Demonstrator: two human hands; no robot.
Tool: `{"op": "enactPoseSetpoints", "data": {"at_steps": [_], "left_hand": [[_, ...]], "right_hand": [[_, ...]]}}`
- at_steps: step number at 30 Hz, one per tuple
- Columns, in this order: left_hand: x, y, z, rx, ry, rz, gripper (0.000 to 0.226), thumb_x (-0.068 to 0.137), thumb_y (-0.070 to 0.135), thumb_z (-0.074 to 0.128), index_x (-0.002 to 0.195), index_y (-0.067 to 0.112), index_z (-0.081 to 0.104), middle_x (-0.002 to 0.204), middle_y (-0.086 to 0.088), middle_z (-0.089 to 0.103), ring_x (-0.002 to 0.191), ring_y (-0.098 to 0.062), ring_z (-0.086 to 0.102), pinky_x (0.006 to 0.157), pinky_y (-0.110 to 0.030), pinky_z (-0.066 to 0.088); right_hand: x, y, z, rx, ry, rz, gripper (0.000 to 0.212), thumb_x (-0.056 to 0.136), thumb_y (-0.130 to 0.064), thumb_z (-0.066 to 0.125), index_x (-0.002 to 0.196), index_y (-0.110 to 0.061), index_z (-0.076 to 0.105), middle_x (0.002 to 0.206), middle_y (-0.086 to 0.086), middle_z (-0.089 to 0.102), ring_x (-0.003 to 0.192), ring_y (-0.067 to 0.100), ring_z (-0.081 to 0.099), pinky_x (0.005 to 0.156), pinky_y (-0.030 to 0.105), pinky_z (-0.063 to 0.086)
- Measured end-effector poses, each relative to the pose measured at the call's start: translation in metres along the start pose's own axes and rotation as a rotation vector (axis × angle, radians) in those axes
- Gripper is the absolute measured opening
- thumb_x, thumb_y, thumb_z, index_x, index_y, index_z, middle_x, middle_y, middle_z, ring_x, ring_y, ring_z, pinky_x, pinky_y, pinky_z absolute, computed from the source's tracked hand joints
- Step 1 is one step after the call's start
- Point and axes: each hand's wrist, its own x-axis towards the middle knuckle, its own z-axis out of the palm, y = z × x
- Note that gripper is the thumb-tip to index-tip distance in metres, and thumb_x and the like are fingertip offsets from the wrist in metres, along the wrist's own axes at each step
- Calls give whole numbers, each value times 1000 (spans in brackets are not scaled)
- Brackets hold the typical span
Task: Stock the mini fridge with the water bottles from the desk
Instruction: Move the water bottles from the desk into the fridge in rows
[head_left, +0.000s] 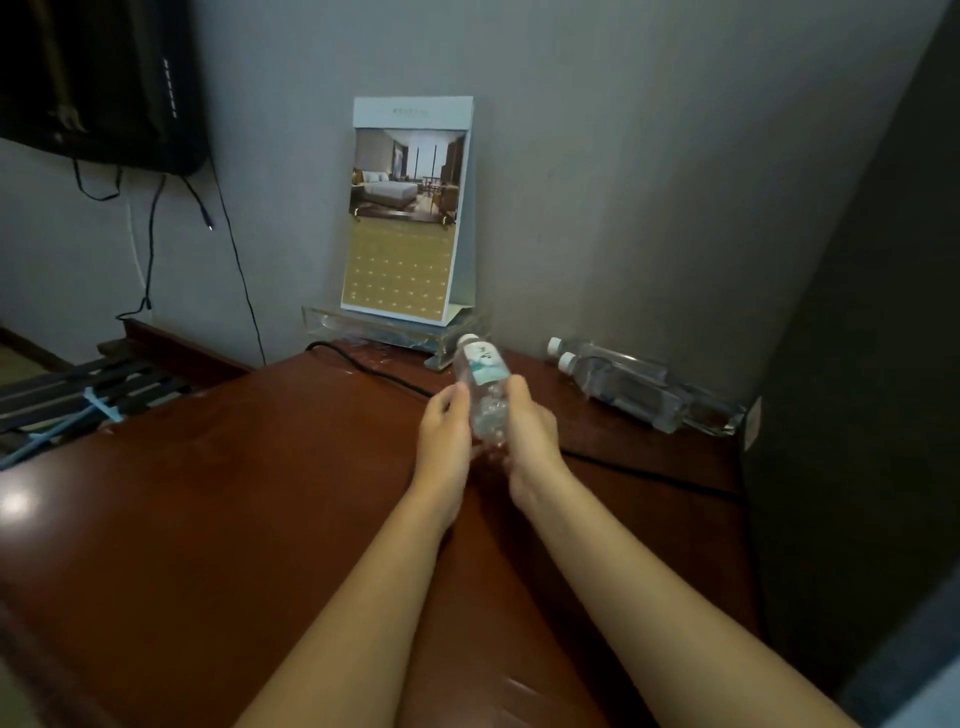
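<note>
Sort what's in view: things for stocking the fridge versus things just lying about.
For the job: clear plastic water bottle with white cap and teal label, held by left hand and right hand; two clear plastic bottles lying on the reddish-brown wooden desk.
Lying about: standing card calendar with hotel-room photo; clear acrylic tray under it; black cable across the desk.

you face a grey wall (597, 156) behind a glossy reddish-brown counter (208, 493); a dark screen (93, 78) hangs upper left, cables (150, 249) dangling beneath it.

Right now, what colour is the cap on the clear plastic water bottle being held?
The small round cap is white, clearest in the head view.
</note>
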Motion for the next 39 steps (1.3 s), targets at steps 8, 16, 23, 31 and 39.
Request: {"op": "enactPoseSetpoints", "data": {"at_steps": [8,16,23,31,39], "left_hand": [[-21,32,-14,-374,-232,-192,57,86,56,43,100,5,63,76,-6,69,62,-16,68,61,-29,54],[-82,56,18,-301,-398,-40,69,75,48,55,131,8,49,104,-10,68,83,-20,69,69,-33,57],[-169,95,41,-234,-555,131,61,76,43,48,133,23,43,122,-14,61,105,-26,63,80,-37,56],[-254,129,72,-36,-715,231,37,78,42,46,114,39,50,107,7,69,100,-13,66,74,-29,57],[-310,142,155,293,-966,337,36,92,28,50,126,36,45,116,14,64,108,-3,61,93,-28,51]], "right_hand": [[-75,-12,-47,-497,-402,-146,47,85,-20,62,127,-30,43,100,5,68,69,9,59,62,19,47],[-121,-41,-102,-472,-376,-191,38,82,-26,70,114,-34,51,102,-2,70,91,9,68,78,22,51],[-177,-84,-138,-404,-384,-288,38,82,-24,69,117,-24,54,108,-1,68,91,10,69,72,22,54],[-249,-110,-186,-403,-287,-462,43,77,-25,74,112,-36,51,106,-3,67,89,10,68,66,21,53],[-291,-135,-271,-441,27,-759,54,78,-17,73,115,-42,41,102,-4,65,88,7,67,75,25,55]]}}
